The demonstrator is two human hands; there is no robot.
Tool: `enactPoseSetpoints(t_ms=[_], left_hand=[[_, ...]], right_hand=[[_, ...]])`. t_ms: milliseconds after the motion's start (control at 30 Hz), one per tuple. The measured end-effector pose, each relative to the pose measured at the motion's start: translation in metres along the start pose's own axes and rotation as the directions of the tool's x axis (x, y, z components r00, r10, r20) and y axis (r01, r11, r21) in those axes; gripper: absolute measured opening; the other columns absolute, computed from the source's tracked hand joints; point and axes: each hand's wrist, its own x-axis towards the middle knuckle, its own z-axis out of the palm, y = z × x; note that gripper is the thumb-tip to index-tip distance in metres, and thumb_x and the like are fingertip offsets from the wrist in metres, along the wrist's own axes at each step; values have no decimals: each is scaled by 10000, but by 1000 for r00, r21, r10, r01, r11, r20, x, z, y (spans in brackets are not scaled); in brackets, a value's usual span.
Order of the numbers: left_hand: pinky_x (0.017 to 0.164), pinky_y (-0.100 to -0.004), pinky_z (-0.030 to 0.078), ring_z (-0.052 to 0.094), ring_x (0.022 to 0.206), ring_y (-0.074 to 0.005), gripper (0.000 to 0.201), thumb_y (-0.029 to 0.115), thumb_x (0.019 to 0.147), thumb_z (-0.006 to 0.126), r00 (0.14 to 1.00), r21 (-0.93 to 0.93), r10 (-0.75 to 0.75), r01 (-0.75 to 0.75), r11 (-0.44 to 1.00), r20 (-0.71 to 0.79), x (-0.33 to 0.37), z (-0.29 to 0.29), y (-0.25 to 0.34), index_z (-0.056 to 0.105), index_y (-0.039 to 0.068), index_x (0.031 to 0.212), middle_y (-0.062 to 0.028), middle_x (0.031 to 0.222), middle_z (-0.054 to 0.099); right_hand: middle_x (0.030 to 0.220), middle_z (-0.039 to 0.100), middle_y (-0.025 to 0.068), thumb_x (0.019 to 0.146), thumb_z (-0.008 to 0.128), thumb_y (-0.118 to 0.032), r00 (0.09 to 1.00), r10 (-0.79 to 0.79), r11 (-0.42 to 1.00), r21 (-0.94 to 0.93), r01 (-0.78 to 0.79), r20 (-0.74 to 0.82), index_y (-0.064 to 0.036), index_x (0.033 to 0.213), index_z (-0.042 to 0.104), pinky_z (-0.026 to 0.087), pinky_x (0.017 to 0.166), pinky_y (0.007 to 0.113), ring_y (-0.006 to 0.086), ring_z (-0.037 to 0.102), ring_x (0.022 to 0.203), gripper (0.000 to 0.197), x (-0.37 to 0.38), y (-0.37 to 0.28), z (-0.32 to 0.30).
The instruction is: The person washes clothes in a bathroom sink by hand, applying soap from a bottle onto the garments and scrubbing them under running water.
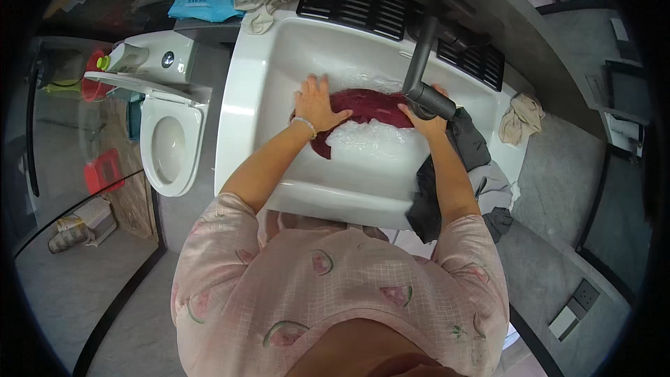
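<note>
A dark red wet cloth (373, 106) lies in the white sink (241, 108), amid clear, bubbly water (373, 141). My left hand (316, 105) rests against its left end with the fingers spread and the thumb stretched over it. At the right end, my right hand (427, 124) is open, its thumb reaching onto the cloth. The dark faucet (427, 63) hides part of that hand, though some fingertips show beyond it. A bead bracelet (304, 124) circles my left wrist. Dark grey clothes (466, 141) hang over the sink's right side, beside my right forearm.
Black slatted racks (356, 3) line the sink's back edge. A beige cloth (521, 119) sits on the right rim, another cloth (269, 0) on the back left corner near a blue packet (209, 1). To the left stands a toilet (169, 146) with its lid raised.
</note>
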Motion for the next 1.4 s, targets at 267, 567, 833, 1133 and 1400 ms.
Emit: enactPoseSetpoints(t_ms=[267,567,833,1133,1400], left_hand=[[867,-411,448,549,1028,-261,552,523,860,413,727,-701,235,686,-196,645,26,48,18,529,69,1150,-120,1098,592],[930,-390,393,538,1025,-333,601,482,909,322,817,-824,121,567,3,563,14,157,4,534,-35,1131,-222,1103,564],[864,-622,337,261,1250,-407,642,414,806,592,999,212,32,-34,977,15,6,8,18,330,216,1357,-172,1388,263],[910,-743,-60,-7,1356,-399,747,637,761,491,805,373,101,-377,848,584,6,4,62,284,295,1392,-147,1492,10],[993,-654,108,111,1341,-407,877,610,659,652,736,49,295,-407,912,609,-43,12,131,344,195,1368,-237,1461,68]], right_hand=[[1336,368,169,653,717,-314,918,325,544,750,-377,226,-26,1012,567,287,943,434,331,380,1182,484,-28,-97,31],[830,601,142,657,684,-283,914,399,696,625,-355,75,-40,797,602,432,715,408,350,556,757,292,2,-150,-7],[1462,94,148,677,564,-661,950,306,950,-39,-309,-65,-164,1377,284,64,961,690,368,1,1348,903,-32,-45,43],[1424,265,175,709,597,-571,909,82,974,162,-161,408,-214,1309,439,13,965,706,374,80,1354,716,-49,-14,-54],[1430,259,93,610,776,-229,869,393,917,-66,-392,301,-237,1166,556,323,951,590,346,240,1306,598,-172,126,-182]])
